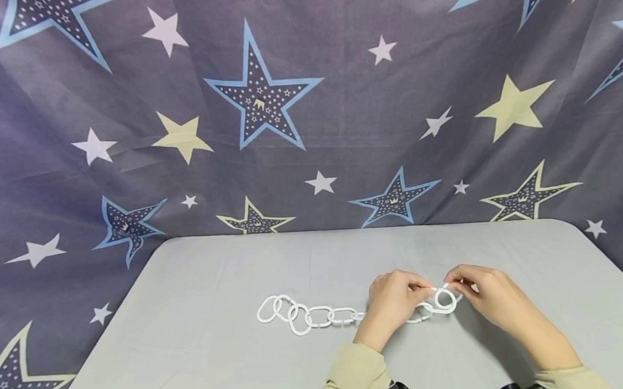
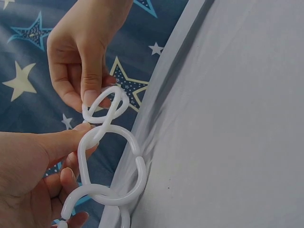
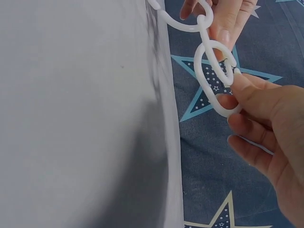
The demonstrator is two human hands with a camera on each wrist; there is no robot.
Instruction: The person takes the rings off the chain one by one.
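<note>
Right hand: here it is, the right hand (image 1: 491, 293) pinching the end link (image 3: 201, 78) between thumb and fingers, well over to the right of the desk (image 1: 193, 368).
Left hand: and the left hand (image 1: 394, 299) is just beside it, thumb and forefinger pinched together on the chain near that same end; exactly which link sits under the fingertips, I can't tell.
White chain: the white chain (image 1: 331, 316) starts at the right hand, passes the left hand, and trails off leftward along the desk, its far end well apart from both hands.
Between the hands: a few links gather here, threaded through one another, one of them seen nearly edge-on from the wrists.
Links: glossy white, smooth, rounded ovals, and look at that, a narrow split shows in the side of some.
End link gap: right by the right thumb tip, the two ends of this link stand slightly apart.
Left stretch: oval after oval, some flat, some tilted, bunching up at the far end.
</note>
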